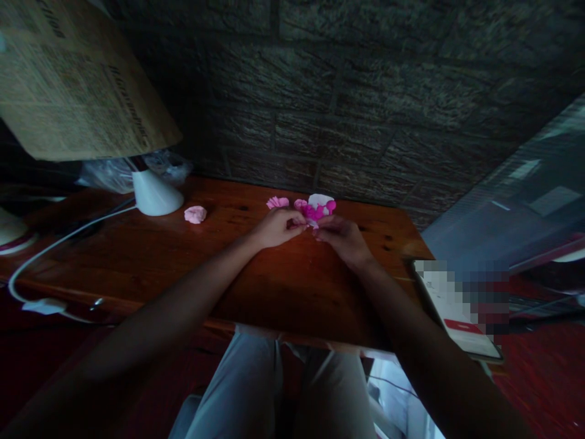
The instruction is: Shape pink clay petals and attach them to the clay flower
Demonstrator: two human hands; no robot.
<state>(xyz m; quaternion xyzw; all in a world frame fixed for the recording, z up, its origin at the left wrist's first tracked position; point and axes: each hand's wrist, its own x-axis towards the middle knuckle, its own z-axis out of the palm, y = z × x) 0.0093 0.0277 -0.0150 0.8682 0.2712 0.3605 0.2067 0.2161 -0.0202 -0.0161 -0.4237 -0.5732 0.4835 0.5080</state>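
My left hand (280, 228) and my right hand (343, 239) meet over the wooden table, fingertips pinched close together. Between them is a small pale pink piece (312, 224), thin like paper or cloth; its exact kind is too small to make out. Just beyond the fingers lie bright magenta petals (314, 211), partly covered by my hands. A light pink ruffled flower (276, 202) lies behind my left hand, and a white rounded piece (320, 199) is behind the magenta petals. Farther left, a crumpled light pink flower-like bundle (195, 214) rests alone near the lamp.
A lamp (158, 194) with a newsprint shade stands at the left, its white cable (68, 238) running over the table edge. Clear plastic wrapping (107, 172) lies behind it. A tablet-like device (470, 338) sits at the right edge. A stone-block wall (301, 85) closes off the back.
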